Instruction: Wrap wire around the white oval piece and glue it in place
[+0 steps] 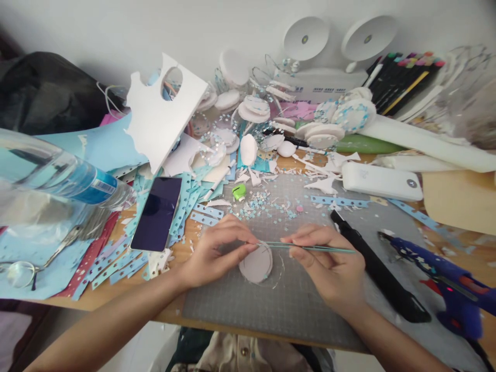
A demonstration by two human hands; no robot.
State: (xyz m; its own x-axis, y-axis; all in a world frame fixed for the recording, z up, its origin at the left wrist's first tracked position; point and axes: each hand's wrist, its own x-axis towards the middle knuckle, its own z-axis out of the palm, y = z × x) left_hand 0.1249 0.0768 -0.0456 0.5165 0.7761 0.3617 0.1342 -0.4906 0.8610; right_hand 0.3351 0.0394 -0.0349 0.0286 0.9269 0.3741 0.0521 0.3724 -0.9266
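Observation:
My left hand [217, 253] pinches the left edge of a round white foam disc [256, 264] that rests on the grey cutting mat [271, 305]. A thin light-blue paper strip [310, 247] runs from the top of the disc to the right. My right hand [329, 266] pinches this strip between thumb and fingers just right of the disc. Both hands are closed, close together over the middle of the mat.
A black craft knife [377, 271] lies right of my right hand, a blue glue gun [442, 276] beyond it. A phone [157, 213], blue paper strips, a water bottle [58, 173], scissors [36, 261], a white power bank [382, 182], foam discs and markers crowd the desk.

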